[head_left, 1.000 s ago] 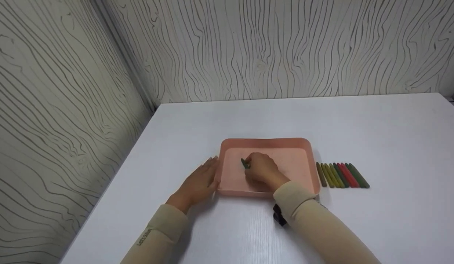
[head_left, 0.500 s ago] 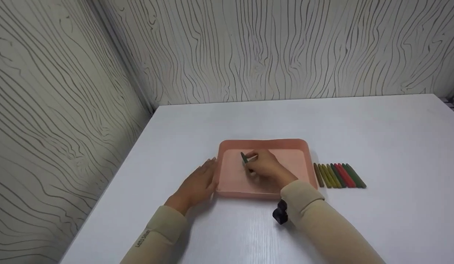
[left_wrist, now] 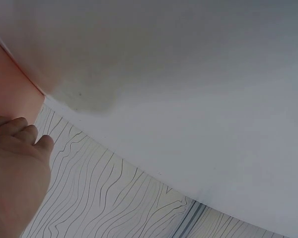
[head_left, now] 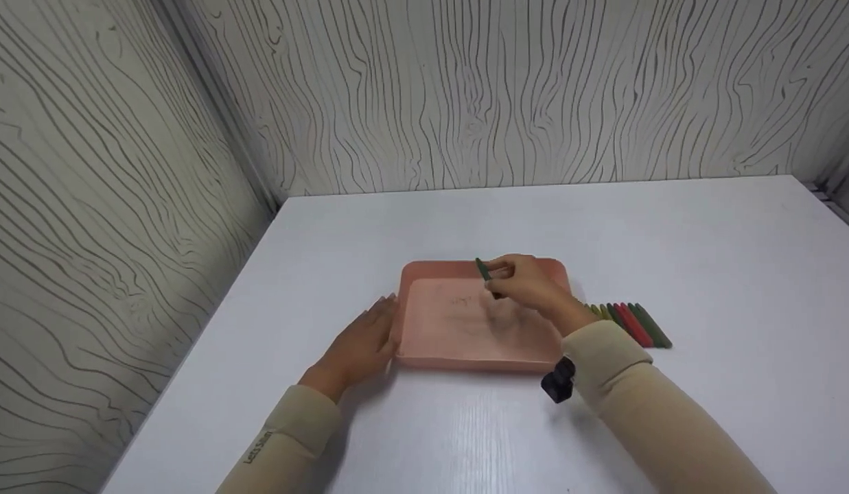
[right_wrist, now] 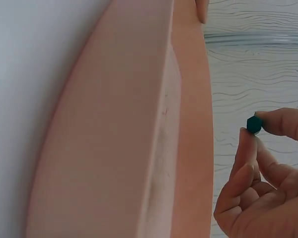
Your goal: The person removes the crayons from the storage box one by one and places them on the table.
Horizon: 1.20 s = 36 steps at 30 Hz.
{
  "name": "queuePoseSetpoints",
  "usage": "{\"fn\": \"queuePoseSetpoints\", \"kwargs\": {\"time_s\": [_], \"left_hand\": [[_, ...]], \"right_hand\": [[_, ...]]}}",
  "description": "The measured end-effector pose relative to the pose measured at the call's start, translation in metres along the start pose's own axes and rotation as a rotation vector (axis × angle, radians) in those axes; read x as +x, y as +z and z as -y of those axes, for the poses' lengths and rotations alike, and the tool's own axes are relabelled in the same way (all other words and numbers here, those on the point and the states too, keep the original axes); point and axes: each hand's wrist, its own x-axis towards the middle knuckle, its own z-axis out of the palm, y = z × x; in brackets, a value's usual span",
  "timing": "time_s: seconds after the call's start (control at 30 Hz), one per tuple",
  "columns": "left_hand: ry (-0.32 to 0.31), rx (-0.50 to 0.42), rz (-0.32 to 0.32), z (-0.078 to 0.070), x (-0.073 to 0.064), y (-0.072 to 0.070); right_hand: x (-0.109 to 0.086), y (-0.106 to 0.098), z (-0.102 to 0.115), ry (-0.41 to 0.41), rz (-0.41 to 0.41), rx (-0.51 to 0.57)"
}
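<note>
A dark green crayon point(head_left: 484, 269) is pinched between the thumb and fingers of my right hand point(head_left: 527, 283), held above the back right part of a pink tray point(head_left: 438, 363). In the right wrist view the hexagonal end of the crayon point(right_wrist: 254, 124) faces the camera, between the tips of thumb and finger. My left hand point(head_left: 359, 346) lies against the left wall of the tray, fingers fairly straight. The left wrist view has that hand point(left_wrist: 17, 168) beside the tray's pink side point(left_wrist: 12, 89). No other crayon shows inside the tray, only faint dark marks on its floor.
Right of the tray several crayons lie side by side in a row: olive, green, red point(head_left: 635, 325) and green point(head_left: 653, 326). My right forearm partly covers the row. The white table point(head_left: 369, 233) meets patterned wall panels point(head_left: 493, 96) at the back and left.
My right hand has lifted the green crayon from the tray's floor and carried it right and toward the back. The left hand stays at the tray's side. The view has shifted slightly.
</note>
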Motion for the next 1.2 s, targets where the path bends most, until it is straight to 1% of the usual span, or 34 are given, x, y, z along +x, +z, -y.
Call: {"fn": "queuePoseSetpoints", "kwargs": {"time_s": [0.13, 0.17, 0.27, 0.4, 0.57, 0.7, 0.83, 1.0, 1.2], "left_hand": [[0.035, 0.009, -0.014, 0.002, -0.001, 0.000], [0.035, 0.008, -0.015, 0.002, -0.001, 0.000], [0.027, 0.003, -0.016, 0.001, 0.000, 0.000], [0.004, 0.001, -0.007, 0.001, 0.000, 0.000], [-0.001, -0.010, -0.007, 0.001, 0.000, 0.000], [-0.007, -0.013, -0.001, 0.000, 0.000, 0.000], [-0.013, -0.003, -0.003, -0.001, -0.001, -0.001], [-0.030, -0.004, 0.002, -0.001, -0.001, -0.002], [-0.023, -0.004, 0.007, 0.001, -0.001, -0.001]], "right_hand": [[-0.007, -0.024, -0.007, 0.004, -0.033, -0.066], [-0.009, -0.030, -0.010, 0.006, -0.042, -0.086], [-0.016, -0.047, -0.017, 0.005, -0.047, -0.106], [-0.027, -0.070, -0.026, 0.038, -0.066, -0.142], [-0.041, -0.095, -0.042, 0.082, -0.097, -0.235], [-0.053, -0.114, -0.059, 0.085, -0.119, -0.278], [-0.063, -0.128, -0.074, 0.111, -0.128, -0.300], [-0.073, -0.142, -0.091, 0.146, -0.124, -0.302], [-0.083, -0.155, -0.104, 0.190, -0.116, -0.333]]}}
